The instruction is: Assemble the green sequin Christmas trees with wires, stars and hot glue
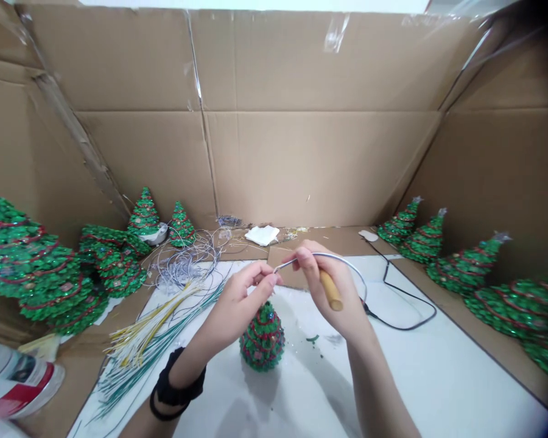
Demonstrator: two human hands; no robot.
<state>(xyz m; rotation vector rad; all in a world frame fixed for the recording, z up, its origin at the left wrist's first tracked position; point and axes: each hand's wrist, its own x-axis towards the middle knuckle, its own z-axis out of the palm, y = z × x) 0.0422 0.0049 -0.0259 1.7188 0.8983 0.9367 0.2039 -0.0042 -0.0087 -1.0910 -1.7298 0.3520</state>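
Observation:
My left hand (237,304) is closed in a pinch above the tip of a small green Christmas tree (262,340) with red garlands. What its fingers pinch is too small to make out. Beside it, my right hand (331,283) is wrapped round a wooden handle (331,292); the blunt end sticks out of the palm. A thin silvery cord (351,266) runs by the right fingertips and arcs behind that wrist. Between the two hands a thin bent tip reaches the left fingertips. The small tree stands upright on the white board.
More green trees stand at left (31,261) and right (468,267). Grey wire (187,261) lies tangled beside yellow, white and green strands (164,328). A black cable (411,328) loops at right. A jar (18,380) stands front left; folded white tissue (262,235) lies by the cardboard wall (319,164).

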